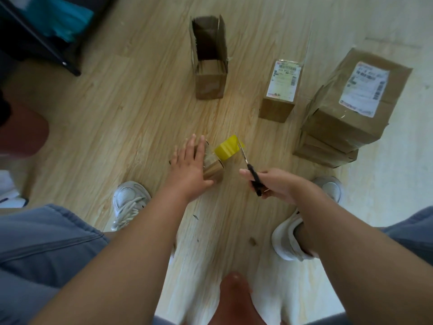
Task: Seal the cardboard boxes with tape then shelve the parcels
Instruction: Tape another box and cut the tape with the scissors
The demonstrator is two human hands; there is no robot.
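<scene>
A pale wood-grain plank floor (140, 113) fills the view. At the right stands a stack of sealed brown cardboard boxes (328, 118), and the top one has a white barcode label too blurred to read. Farther off is a tall open box (209, 83) with raised flaps, and near it a labelled box (277, 109). The left hand (189, 167) lies flat, fingers straight, on a small box (213, 168) between the person's shoes. A yellow tape roll (226, 150) sits against it. The right hand (278, 182) grips black-handled scissors (254, 177), with the blades at the tape.
</scene>
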